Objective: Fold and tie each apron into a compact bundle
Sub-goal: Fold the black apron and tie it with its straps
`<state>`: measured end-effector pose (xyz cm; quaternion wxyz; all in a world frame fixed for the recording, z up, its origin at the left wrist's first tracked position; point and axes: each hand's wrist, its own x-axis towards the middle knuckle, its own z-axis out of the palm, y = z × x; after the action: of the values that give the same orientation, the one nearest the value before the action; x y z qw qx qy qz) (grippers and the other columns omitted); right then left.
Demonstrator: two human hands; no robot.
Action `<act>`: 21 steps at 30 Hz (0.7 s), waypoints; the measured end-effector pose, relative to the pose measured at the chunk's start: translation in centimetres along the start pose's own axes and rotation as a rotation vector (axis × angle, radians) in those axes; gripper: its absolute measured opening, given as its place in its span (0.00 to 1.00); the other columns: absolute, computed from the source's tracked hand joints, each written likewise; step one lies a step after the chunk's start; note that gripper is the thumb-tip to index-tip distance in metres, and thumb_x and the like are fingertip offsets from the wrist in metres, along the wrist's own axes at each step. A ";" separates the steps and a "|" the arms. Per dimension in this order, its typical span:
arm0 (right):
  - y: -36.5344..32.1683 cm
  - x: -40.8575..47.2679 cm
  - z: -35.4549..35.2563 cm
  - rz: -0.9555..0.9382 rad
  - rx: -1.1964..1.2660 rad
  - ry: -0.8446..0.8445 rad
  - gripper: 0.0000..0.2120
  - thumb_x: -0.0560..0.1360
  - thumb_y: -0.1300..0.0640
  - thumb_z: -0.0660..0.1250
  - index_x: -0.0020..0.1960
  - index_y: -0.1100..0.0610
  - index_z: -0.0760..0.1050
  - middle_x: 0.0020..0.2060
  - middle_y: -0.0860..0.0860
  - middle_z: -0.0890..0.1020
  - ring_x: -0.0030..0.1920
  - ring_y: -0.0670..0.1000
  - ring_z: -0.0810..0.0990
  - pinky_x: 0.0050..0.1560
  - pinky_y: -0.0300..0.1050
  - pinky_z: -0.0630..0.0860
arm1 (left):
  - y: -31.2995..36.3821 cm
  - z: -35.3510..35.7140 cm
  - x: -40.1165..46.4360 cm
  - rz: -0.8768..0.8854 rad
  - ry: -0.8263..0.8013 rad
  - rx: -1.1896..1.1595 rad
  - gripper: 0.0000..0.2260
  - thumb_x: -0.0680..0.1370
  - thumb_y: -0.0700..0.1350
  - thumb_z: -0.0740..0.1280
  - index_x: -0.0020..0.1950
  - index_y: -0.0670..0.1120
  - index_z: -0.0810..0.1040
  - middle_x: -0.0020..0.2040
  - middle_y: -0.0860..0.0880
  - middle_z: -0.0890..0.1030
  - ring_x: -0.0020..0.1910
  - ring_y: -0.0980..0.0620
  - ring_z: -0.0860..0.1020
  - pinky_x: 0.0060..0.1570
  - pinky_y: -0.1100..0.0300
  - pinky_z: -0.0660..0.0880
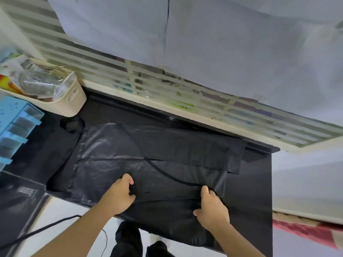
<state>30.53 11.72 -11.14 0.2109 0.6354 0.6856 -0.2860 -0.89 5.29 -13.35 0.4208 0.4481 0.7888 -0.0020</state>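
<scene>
apron (167, 164) spread flat on black counter (256, 191), far side folded in | left hand (118, 196) and right hand (211, 208) pinch near hem | tie strap (167, 173) loose on top | fold evenly, keep strap free | beige basket (74, 97) far left

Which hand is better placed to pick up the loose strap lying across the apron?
Probably the right hand: the strap curves across the apron and ends by its fingers. The left hand grips the fabric farther away.

Black apron (167, 164) spread flat, partly folded; far flap doubled over beyond the hands, strap (172, 176) curving between them.
</scene>
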 end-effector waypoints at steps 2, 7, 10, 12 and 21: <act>0.6 0.0 -0.3 0.028 0.082 0.018 0.16 0.78 0.48 0.69 0.57 0.49 0.63 0.52 0.46 0.75 0.52 0.51 0.77 0.51 0.53 0.80 | -0.7 -0.5 0.2 -0.044 0.093 -0.055 0.15 0.79 0.46 0.72 0.59 0.50 0.68 0.48 0.51 0.77 0.45 0.54 0.77 0.45 0.57 0.77; 1.8 0.8 -1.4 0.141 0.108 0.039 0.09 0.84 0.50 0.60 0.48 0.51 0.62 0.44 0.46 0.75 0.42 0.48 0.76 0.45 0.52 0.80 | -5.4 -3.5 0.9 -0.231 0.333 -0.179 0.18 0.78 0.49 0.74 0.57 0.46 0.67 0.55 0.44 0.76 0.49 0.44 0.78 0.48 0.48 0.77; 0.8 0.8 -2.4 0.194 0.050 -0.011 0.04 0.78 0.56 0.58 0.48 0.52 0.62 0.44 0.48 0.77 0.41 0.51 0.77 0.41 0.49 0.77 | -7.3 -5.2 2.1 -0.242 0.354 -0.172 0.18 0.79 0.50 0.74 0.59 0.46 0.68 0.55 0.43 0.78 0.47 0.45 0.77 0.48 0.48 0.77; -0.6 1.3 -3.1 0.221 0.056 0.036 0.05 0.74 0.57 0.59 0.49 0.52 0.65 0.44 0.48 0.77 0.42 0.52 0.78 0.39 0.49 0.76 | -7.1 -6.1 2.8 -0.219 0.382 -0.189 0.16 0.79 0.48 0.73 0.61 0.46 0.70 0.54 0.46 0.79 0.47 0.48 0.76 0.47 0.51 0.74; -8.4 9.9 -4.1 -0.234 0.026 0.298 0.33 0.75 0.49 0.75 0.76 0.42 0.65 0.71 0.45 0.65 0.70 0.53 0.65 0.68 0.51 0.74 | 1.1 -2.9 3.3 0.153 -0.024 -0.625 0.23 0.78 0.35 0.71 0.70 0.53 0.73 0.61 0.56 0.82 0.58 0.65 0.80 0.57 0.65 0.79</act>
<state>21.47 21.61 -13.49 0.0640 0.5892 0.7748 -0.2202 -2.81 9.38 -13.30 0.5464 0.3551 0.7101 0.2667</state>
